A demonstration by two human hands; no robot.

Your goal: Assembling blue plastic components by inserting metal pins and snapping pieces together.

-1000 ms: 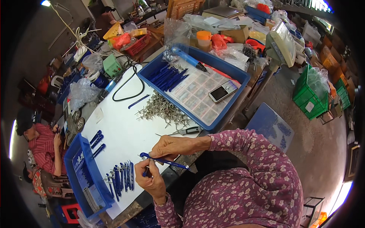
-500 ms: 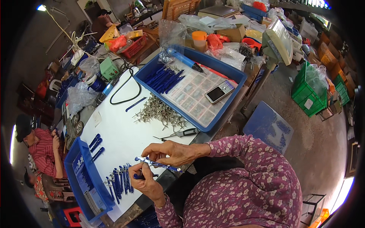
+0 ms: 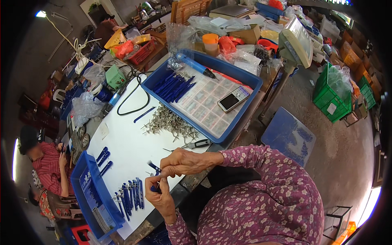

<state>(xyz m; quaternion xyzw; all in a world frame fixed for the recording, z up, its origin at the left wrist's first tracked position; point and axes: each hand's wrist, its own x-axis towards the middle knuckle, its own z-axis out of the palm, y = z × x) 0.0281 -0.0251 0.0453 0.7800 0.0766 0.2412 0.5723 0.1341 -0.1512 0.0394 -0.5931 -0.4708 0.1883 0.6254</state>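
My hands meet over the front edge of the white-topped table [image 3: 134, 153]. In the closed fingers of my right hand [image 3: 183, 162] is a slim blue strip [image 3: 154, 166], its end sticking out to the left. My left hand [image 3: 161, 200] is closed just below, fingertips up against the right hand's. Held in it is a short blue piece [image 3: 154, 188], mostly hidden by the fingers. Left of my hands, several blue strips with metal bits [image 3: 130, 195] lie in a row. Beyond my right hand are a grey-handled screwdriver [image 3: 199, 143] and a heap of small metal crosspieces [image 3: 169, 122].
A blue tray [image 3: 256, 87] at the back holds blue strips [image 3: 173, 86], a phone [image 3: 233, 99] and a blue electric screwdriver [image 3: 196, 65]. A blue bin [image 3: 83, 190] stands at the left edge. A black cable [image 3: 136, 109] curls on the table. Another person [image 3: 51, 167] sits at far left.
The strip, held crosswise with its long shiny side showing, has turned; now just its end shows left of my right hand. My hands have drawn closer and the right fingers have closed.
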